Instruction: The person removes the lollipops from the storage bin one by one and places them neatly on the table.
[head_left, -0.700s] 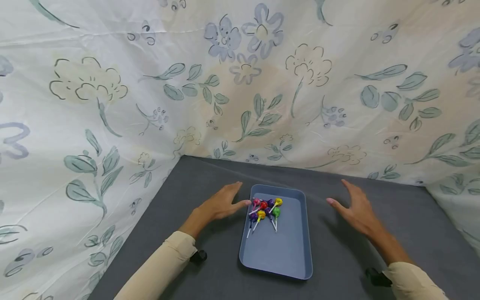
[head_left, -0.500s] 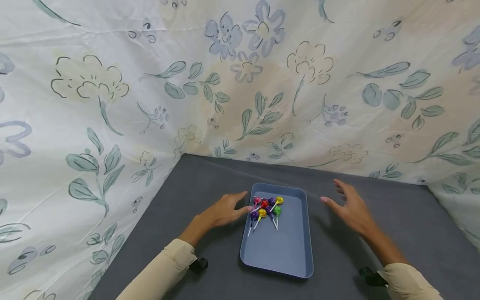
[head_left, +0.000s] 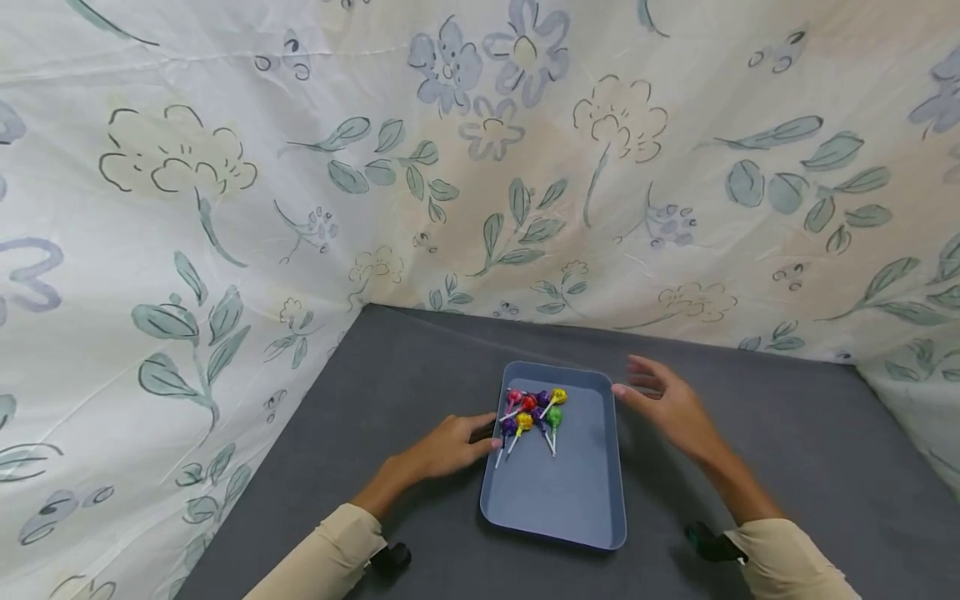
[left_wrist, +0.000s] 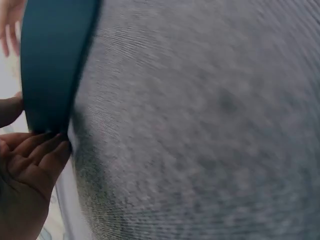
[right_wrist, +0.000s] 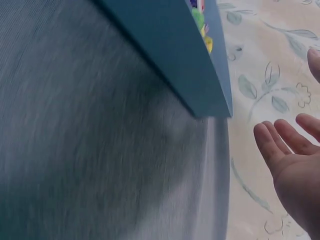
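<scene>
A blue-grey rectangular tray [head_left: 555, 500] lies on the dark cloth, with several wrapped lollipops [head_left: 527, 415] bunched in its far left part. My left hand [head_left: 444, 448] is at the tray's left side. Its fingers meet the outer wall and the thumb reaches the rim; in the left wrist view the fingertips [left_wrist: 59, 150] are right at the tray wall [left_wrist: 55, 65]. Off the far right corner is my right hand [head_left: 670, 408], fingers loosely spread and holding nothing. The right wrist view shows a gap between that hand [right_wrist: 295, 160] and the tray corner [right_wrist: 215, 102].
Dark grey cloth [head_left: 420, 350] covers the table around the tray. A white floral curtain [head_left: 480, 208] hangs behind the table's far edge and along its left side. Both forearms wear beige sleeves with a black device [head_left: 390, 560] at the wrist.
My left hand has come nearer along the tray's left side and now touches it. My right hand has moved left, toward the tray's far right corner. The lollipops stay in place.
</scene>
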